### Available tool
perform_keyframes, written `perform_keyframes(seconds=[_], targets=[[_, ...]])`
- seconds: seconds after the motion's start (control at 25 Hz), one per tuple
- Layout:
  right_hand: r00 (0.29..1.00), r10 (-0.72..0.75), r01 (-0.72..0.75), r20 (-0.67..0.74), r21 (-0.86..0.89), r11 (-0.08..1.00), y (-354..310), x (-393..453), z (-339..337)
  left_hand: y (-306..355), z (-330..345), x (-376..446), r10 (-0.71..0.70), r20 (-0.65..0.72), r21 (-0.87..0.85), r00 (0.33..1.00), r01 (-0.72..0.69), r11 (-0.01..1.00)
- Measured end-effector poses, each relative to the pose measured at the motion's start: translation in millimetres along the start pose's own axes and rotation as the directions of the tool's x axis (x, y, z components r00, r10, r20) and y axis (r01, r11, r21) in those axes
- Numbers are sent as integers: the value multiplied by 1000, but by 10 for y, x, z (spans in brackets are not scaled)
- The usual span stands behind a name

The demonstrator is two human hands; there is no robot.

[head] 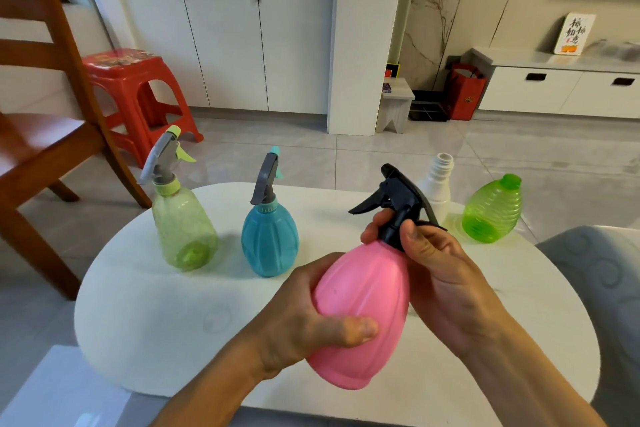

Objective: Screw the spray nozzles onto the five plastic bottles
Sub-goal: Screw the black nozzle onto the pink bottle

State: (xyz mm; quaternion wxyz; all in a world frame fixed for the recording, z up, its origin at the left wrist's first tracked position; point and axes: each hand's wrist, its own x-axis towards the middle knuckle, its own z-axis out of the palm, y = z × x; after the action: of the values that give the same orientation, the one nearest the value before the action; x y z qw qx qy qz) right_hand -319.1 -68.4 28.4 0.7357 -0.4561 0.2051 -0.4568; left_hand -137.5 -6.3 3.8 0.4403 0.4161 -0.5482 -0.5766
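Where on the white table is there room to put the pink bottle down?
The near-left of the white table is bare, in front of the pale green bottle and blue bottle. There is also a gap between the blue bottle and the white bottle. The far right is crowded: the white bottle and bright green bottle stand close together.

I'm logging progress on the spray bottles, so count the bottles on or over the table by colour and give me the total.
Pale green bottle, nozzle on: 1
Blue bottle, nozzle on: 1
Pink bottle, held in both hands, black nozzle on its neck: 1
White bottle, no nozzle: 1
Bright green bottle, no nozzle: 1
Total: 5
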Motion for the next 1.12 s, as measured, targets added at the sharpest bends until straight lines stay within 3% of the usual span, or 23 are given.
perform_keyframes(seconds=[0.24,0.36,0.56,0.64,0.8,1.12], targets=[[999,-45,43,-28,-75,996,20,24,-66,-15,22,43,23,-44,90,999,-19,996],[997,-79,70,-27,-253,965,56,24,-84,-13,50,49,60,-128,327,990,-15,945],[994,-112,92,-14,-477,874,146,51,-23,-95,114,93,170,-235,645,957,23,764],[996,-87,58,-24,-574,817,187,65,-10,-108,104,123,207,-253,644,945,4,765],[994,-46,-51,-96,-811,583,341,101,-18,-155,72,168,209,-270,536,940,-34,843],[963,-237,3,-128,-873,487,574,304,-61,-212,15,172,215,-313,542,925,-12,840]])
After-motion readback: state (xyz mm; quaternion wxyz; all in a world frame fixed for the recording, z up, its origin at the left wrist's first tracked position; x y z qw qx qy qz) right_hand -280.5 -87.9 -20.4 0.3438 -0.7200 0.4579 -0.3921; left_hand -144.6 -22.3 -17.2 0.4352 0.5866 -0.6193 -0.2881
